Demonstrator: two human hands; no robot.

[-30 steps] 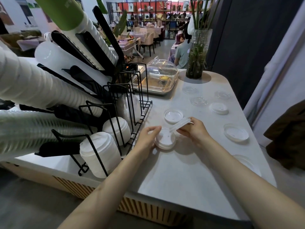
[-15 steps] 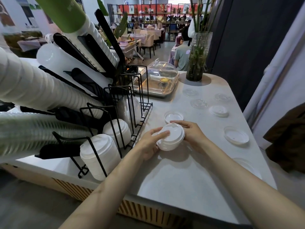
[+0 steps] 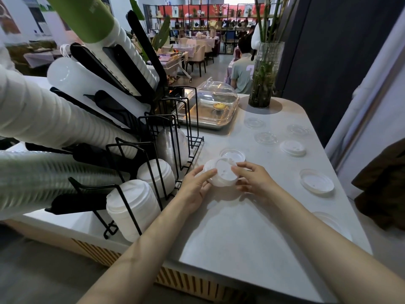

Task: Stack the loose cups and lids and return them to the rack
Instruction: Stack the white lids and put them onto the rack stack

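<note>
A short stack of white lids (image 3: 223, 172) is held just above the counter (image 3: 241, 233), tilted so that its flat top faces up and toward the camera, with its short axis leaning away toward the rack (image 3: 153, 150). The lids are round, opaque white, with a raised rim and small holes in the top. The stack is gripped from both sides: the left hand (image 3: 197, 187) curls round its left edge with the thumb laid on top, and the right hand (image 3: 252, 181) pinches its right edge. Just behind the stack a single clear-rimmed lid (image 3: 232, 154) lies flat on the counter. Further right are a white lid (image 3: 293, 148), a wide shallow lid (image 3: 316, 183) and three clear lids (image 3: 266, 137) well apart. In the black wire rack to the left, stacked white lids (image 3: 133, 207) and long sleeves of cups (image 3: 43, 119) are held slanted. A domed pastry tray (image 3: 210, 110) and a glass vase (image 3: 264, 75) stand at the far end.
</note>
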